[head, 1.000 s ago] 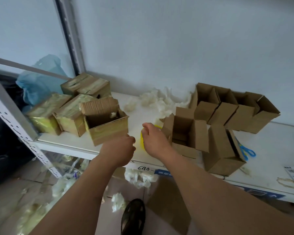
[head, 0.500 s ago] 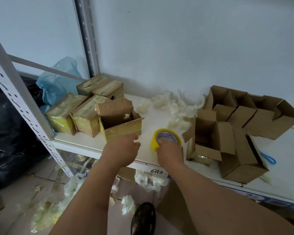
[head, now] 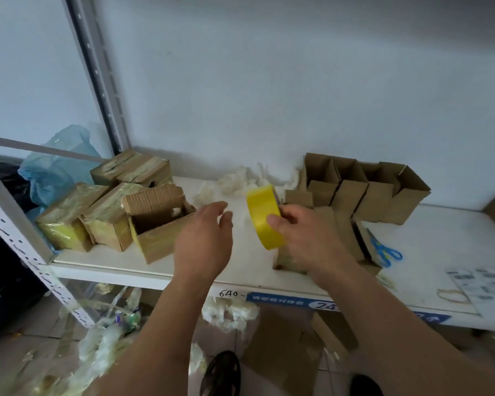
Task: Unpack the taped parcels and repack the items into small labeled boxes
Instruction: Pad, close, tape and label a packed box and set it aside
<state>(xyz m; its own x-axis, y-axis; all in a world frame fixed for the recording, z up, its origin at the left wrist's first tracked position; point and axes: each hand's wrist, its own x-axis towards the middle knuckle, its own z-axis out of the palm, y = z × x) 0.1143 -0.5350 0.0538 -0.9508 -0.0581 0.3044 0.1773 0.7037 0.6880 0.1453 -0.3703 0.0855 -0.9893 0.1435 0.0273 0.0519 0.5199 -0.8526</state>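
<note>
My right hand [head: 306,235] grips a yellow tape roll [head: 262,215] on edge above the white shelf [head: 240,267]. A little to the left of the roll hovers my left hand [head: 205,238], fingers loosely spread and holding nothing. An opened parcel [head: 159,227] with its flap up stands left of that hand. Several taped parcels [head: 97,212] wrapped in yellowish tape crowd the shelf's left end. Small open cardboard boxes [head: 366,190] stand in a row at the back right, and another small box [head: 343,235] is partly hidden behind my right hand.
Blue scissors [head: 383,250] lie right of the boxes. A label sheet [head: 483,287] and a rubber band [head: 452,295] sit at the shelf's right front. White stuffing [head: 240,181] lies against the wall. A blue bag [head: 57,170] hangs far left. Tape scraps and cardboard [head: 280,358] litter the floor.
My right hand has lifted the yellow tape roll off the shelf and turned it on edge. My left hand has opened and risen beside it.
</note>
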